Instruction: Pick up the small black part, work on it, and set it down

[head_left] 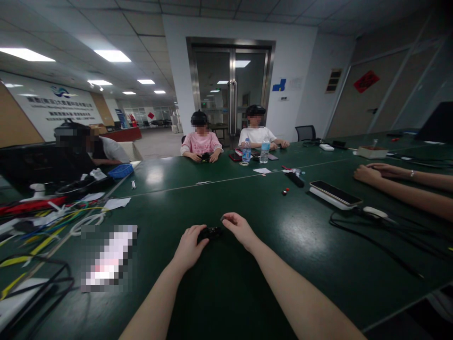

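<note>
My left hand (189, 245) rests on the dark green table (219, 293), fingers curled around a small black object (210, 232) that lies between both hands. My right hand (239, 228) is just right of it, fingers pinched together near the object's right end, with something tiny and dark at the fingertips. What that is I cannot make out. Both forearms reach in from the bottom edge.
Coloured cables and zip ties (42, 226) pile at the left. A phone on a white power bank (334, 193) with black cords lies at the right, beside another person's arms (399, 182). Two people sit opposite behind water bottles (255, 150); one more sits at the left.
</note>
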Demonstrator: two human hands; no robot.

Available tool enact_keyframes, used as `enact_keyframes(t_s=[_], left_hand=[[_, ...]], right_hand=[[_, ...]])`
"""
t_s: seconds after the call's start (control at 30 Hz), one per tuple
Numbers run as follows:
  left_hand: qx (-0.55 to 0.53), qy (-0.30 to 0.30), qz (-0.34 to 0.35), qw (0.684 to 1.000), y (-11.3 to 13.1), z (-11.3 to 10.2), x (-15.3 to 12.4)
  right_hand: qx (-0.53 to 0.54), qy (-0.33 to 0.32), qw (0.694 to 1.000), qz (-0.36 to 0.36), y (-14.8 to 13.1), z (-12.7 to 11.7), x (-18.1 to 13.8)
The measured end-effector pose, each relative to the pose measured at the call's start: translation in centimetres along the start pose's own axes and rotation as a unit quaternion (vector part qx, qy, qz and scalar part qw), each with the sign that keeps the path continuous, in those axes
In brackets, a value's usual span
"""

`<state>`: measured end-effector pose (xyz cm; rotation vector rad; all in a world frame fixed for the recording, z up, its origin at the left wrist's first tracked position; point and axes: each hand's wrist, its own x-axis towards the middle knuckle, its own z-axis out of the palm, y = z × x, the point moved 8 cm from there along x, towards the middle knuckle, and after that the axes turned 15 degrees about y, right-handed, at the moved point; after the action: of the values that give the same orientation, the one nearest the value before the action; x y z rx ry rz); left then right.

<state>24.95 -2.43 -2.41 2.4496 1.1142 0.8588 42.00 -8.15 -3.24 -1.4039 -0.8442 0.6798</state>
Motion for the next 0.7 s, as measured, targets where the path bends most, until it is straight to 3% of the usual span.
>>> enact_keyframes(t_s=[0.33, 0.7], left_hand=[[0.000, 0.021, 0.028, 0.999, 0.4, -0.1, 0.1], [0.005, 0.006, 0.015, 1.000, 0.3, 0.0, 0.0]], right_hand=[[0.060, 0.027, 0.997, 0.028, 1.1, -0.4, 0.6], [0.077, 0.041, 0.995, 0.046, 2.3, -0.7, 1.2]])
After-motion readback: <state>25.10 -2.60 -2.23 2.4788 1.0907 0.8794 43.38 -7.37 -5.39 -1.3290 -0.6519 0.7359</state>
